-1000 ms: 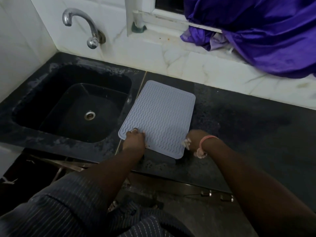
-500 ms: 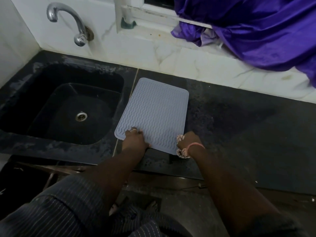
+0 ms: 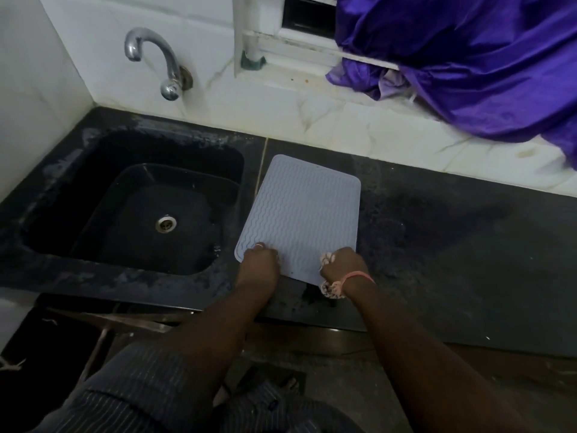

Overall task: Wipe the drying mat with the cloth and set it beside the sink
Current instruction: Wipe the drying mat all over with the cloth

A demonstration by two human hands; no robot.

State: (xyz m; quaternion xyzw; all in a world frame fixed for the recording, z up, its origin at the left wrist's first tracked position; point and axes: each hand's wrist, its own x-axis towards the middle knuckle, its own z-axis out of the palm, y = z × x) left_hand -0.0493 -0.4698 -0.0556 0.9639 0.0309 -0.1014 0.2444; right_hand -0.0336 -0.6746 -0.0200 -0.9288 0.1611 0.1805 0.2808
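Both hands grip the drying mat's near edge: left hand (image 3: 258,260) at its near-left corner, right hand (image 3: 342,264) at its near-right corner with the cloth (image 3: 331,287) bunched in it. Pale grey, wavy-ribbed, round-cornered, the drying mat (image 3: 304,215) lies flat just right of the sink (image 3: 134,210).

Both forearms are extended forward and slightly inward, with striped sleeves pushed up near the elbows. The left hand (image 3: 260,260) is held knuckles-up with fingers curled, pinching the near left corner of the mat (image 3: 301,214). The right hand (image 3: 342,264) is likewise curled at the near right corner, a patterned cloth (image 3: 331,289) bunched within it; a pink band (image 3: 357,276) is worn at the wrist.
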